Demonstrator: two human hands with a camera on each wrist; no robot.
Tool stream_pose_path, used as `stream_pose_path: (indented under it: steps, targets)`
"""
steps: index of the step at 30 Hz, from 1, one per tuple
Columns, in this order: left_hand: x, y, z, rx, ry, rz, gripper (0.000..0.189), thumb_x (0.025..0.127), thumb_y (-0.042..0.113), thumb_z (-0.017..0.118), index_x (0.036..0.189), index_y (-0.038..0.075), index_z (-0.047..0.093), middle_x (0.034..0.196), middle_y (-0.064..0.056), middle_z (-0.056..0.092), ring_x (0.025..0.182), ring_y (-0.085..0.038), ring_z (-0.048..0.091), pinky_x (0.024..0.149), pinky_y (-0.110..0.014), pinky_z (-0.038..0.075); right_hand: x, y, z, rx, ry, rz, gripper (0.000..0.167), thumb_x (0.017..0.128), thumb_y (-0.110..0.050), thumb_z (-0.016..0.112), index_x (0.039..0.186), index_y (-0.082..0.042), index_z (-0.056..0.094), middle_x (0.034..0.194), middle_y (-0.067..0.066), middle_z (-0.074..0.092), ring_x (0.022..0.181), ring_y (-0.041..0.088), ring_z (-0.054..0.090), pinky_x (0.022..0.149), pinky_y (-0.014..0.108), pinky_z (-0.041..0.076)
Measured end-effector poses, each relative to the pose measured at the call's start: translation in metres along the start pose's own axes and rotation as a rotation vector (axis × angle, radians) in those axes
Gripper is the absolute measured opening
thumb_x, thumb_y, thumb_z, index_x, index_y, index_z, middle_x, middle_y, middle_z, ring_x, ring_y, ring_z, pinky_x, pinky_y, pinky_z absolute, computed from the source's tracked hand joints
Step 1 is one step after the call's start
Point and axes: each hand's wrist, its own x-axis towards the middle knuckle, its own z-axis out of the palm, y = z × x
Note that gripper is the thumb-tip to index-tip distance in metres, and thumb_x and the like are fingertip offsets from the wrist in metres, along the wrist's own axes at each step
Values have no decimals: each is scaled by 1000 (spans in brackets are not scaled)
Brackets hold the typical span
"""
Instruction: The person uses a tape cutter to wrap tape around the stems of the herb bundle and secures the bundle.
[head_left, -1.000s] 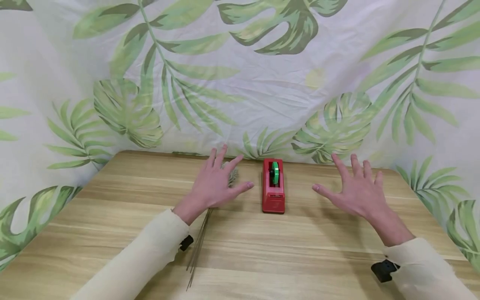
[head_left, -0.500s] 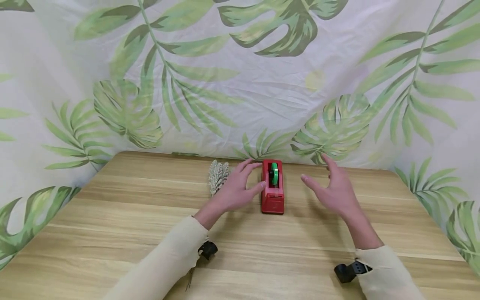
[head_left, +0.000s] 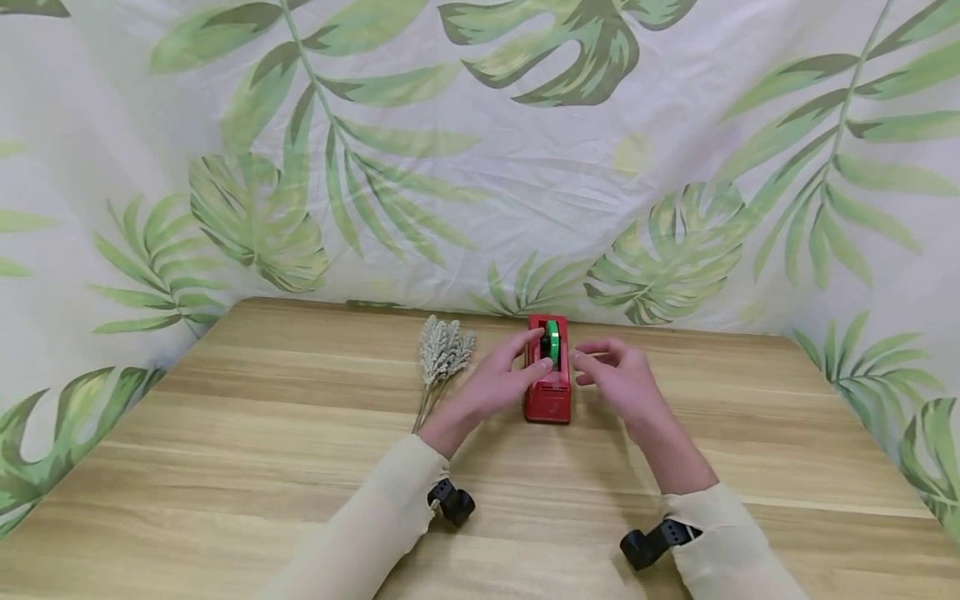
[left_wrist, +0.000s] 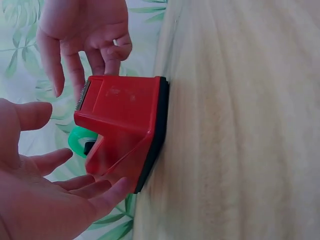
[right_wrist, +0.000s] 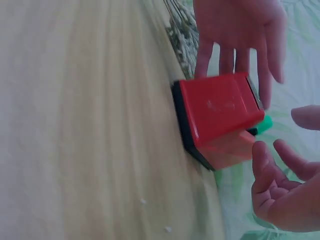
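Observation:
A red tape dispenser (head_left: 547, 407) with a dark base stands at the back of the table, a green tape roll (head_left: 554, 340) inside it. My left hand (head_left: 491, 385) is at its left side, thumb and fingertips overlapping the roll in the head view. Its fingers are spread and relaxed in the left wrist view, the fingertips right at the dispenser's red wall (left_wrist: 120, 105). Just off the opposite side is my right hand (head_left: 626, 385), its fingers loosely bent, with a gap to the dispenser in the right wrist view. Neither hand grips anything.
A bunch of pale dried flowers (head_left: 444, 354) lies left of the dispenser, its stems partly hidden by my left arm. Behind the wooden table (head_left: 225, 433) hangs a leaf-print cloth (head_left: 540, 192), close to the dispenser's far end.
Both hands have moved inward from wide apart to either side of the tape dispenser. The left hand has uncovered the dried flowers. The dispenser stays in place.

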Motion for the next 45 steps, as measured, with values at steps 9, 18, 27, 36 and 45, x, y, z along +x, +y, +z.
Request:
stream_pose_path:
  steps: [9,18,27,36,45]
  targets:
    - [3,-3,5,-84,-30,0,62,108,18,58,166,14,37,173,-16,33,159,-40,33,131,-58,26,0,10,7,26,-27,28,39,104,-32,68,129,-1,69,114,5,72,94,19,69,76,31,49]
    - [8,-9,13,-17,-19,40,63,109,14,57,167,9,33,176,-19,22,163,-39,23,133,-55,20,4,16,10,65,-54,77,41,105,-32,67,127,1,73,90,-7,70,86,16,61,68,26,49]
    - [4,-12,13,-56,-36,22,65,109,15,59,167,10,31,175,-20,21,159,-42,30,131,-56,26,5,22,12,96,-65,88,39,105,-30,66,124,3,74,82,-8,70,80,13,60,68,25,50]
    - [2,-10,8,-82,-30,31,67,107,12,62,167,7,32,172,-23,23,155,-43,36,125,-55,38,4,20,17,211,-95,110,31,103,-24,69,118,2,76,76,-9,72,70,10,58,63,24,46]
    - [2,-11,7,-85,-18,15,68,107,12,62,168,9,30,173,-22,22,157,-41,33,128,-54,34,3,19,21,241,-95,125,27,102,-24,71,112,0,79,76,-8,74,71,11,59,64,24,45]
